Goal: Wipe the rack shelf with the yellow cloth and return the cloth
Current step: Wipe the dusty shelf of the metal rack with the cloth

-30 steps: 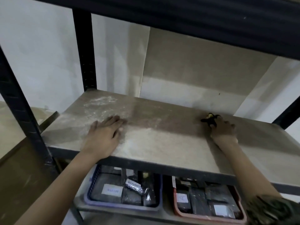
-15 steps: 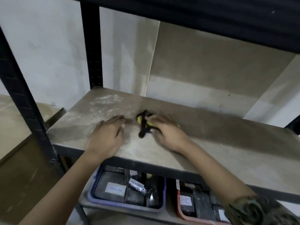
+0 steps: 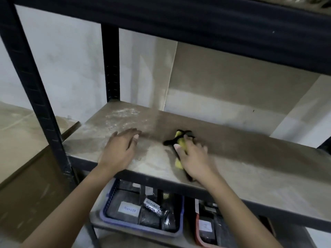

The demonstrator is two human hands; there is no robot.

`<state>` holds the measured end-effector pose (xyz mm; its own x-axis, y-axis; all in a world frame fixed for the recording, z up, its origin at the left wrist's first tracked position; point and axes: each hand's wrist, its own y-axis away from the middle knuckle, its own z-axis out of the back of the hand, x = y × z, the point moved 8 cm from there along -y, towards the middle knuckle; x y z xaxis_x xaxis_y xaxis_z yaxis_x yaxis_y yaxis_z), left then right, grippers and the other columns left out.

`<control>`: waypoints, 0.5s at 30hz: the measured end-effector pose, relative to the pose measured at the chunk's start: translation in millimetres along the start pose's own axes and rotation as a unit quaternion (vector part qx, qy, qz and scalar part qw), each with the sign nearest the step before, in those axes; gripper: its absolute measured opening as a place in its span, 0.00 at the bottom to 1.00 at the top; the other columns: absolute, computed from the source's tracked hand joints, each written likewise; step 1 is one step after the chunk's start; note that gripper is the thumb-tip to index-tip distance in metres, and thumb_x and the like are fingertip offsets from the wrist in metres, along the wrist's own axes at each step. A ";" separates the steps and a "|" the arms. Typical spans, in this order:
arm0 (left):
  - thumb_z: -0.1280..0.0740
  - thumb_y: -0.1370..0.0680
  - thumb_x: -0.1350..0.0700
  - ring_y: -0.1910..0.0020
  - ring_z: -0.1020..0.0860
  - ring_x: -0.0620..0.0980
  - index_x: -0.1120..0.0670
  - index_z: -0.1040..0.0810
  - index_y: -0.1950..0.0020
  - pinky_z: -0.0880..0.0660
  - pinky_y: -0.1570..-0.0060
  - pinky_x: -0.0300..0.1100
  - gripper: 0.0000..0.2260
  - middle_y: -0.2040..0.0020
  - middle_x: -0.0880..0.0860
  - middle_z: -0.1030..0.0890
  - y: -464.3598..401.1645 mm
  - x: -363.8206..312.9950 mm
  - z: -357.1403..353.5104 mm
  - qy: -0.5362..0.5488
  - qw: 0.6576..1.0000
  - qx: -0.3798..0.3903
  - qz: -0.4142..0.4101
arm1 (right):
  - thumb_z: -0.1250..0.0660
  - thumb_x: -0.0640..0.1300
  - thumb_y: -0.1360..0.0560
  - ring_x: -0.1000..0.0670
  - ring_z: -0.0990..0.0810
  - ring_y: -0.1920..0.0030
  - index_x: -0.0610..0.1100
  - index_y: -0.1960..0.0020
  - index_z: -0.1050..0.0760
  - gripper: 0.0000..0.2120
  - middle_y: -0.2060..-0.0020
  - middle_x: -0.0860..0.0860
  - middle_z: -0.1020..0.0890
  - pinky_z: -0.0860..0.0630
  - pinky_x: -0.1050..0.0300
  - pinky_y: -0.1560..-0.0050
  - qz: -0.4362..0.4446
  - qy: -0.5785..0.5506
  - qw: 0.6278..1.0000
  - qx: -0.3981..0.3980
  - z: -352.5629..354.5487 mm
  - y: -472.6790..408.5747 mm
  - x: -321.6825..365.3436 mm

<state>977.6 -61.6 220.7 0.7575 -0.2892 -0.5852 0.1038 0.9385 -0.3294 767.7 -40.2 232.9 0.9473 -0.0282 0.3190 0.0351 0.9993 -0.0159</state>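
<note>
Nearest the viewer, on the lower level, a blue bin (image 3: 143, 228) and a red bin (image 3: 200, 237) hold dark, labelled packets; they play no part in the step. Above them, the rack shelf (image 3: 250, 178) carries both hands. The left hand (image 3: 119, 151) lies flat with fingers extended, palm down near the front edge, bracing and holding nothing; its position is unchanged over the last second. The right hand (image 3: 194, 158) presses the yellow cloth (image 3: 180, 153), a bunched yellow pad with black trim, against the shelf, fingers curled over it. One second earlier this hand and cloth were far out on the right; half a second ago they lay just beside the left hand; now they stand a little apart from it again, toward the centre. This back-and-forth suggests repeated wiping strokes across the board. Farther back, at the left rear corner, a pale dust patch (image 3: 123, 113) remains, so the wiping appears unfinished and the cloth's return not yet due. Behind stand the upright (image 3: 110, 65) and the wall.
</note>
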 end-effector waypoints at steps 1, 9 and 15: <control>0.52 0.21 0.45 0.31 0.31 0.49 0.50 0.25 0.36 0.43 0.28 0.55 0.22 0.33 0.51 0.25 0.8 -3.6 3.8 0.009 1.000 -0.008 -0.003 | 0.49 0.54 0.20 0.41 0.39 0.28 0.45 0.25 0.44 0.25 0.28 0.39 0.36 0.42 0.49 0.31 0.024 -0.049 0.998 0.016 -6.0 4.4 10.6; 0.42 0.28 0.38 0.41 0.28 0.51 0.46 0.26 0.38 0.28 0.42 0.51 0.23 0.39 0.49 0.23 17.1 -94.7 -16.9 -0.003 1.000 0.014 -0.002 | 0.39 0.37 0.24 0.44 0.20 0.45 0.44 0.42 0.21 0.13 0.46 0.45 0.17 0.31 0.61 0.44 0.050 -0.135 0.983 -0.111 29.8 13.3 -24.8; 0.41 0.22 0.45 0.26 0.47 0.61 0.47 0.49 0.24 0.43 0.29 0.55 0.29 0.23 0.55 0.46 25.8 -102.1 -68.5 -0.195 0.974 0.100 0.062 | 0.40 0.43 0.23 0.47 0.25 0.40 0.49 0.40 0.23 0.13 0.41 0.51 0.20 0.32 0.58 0.45 0.076 -0.063 0.987 -0.125 23.3 13.9 -44.0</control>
<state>858.7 -20.8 221.2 0.9555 -0.1147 -0.2719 0.0904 0.9909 -0.1002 719.2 -24.4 240.7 0.9010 0.1409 0.4103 -0.0121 0.9536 -0.3009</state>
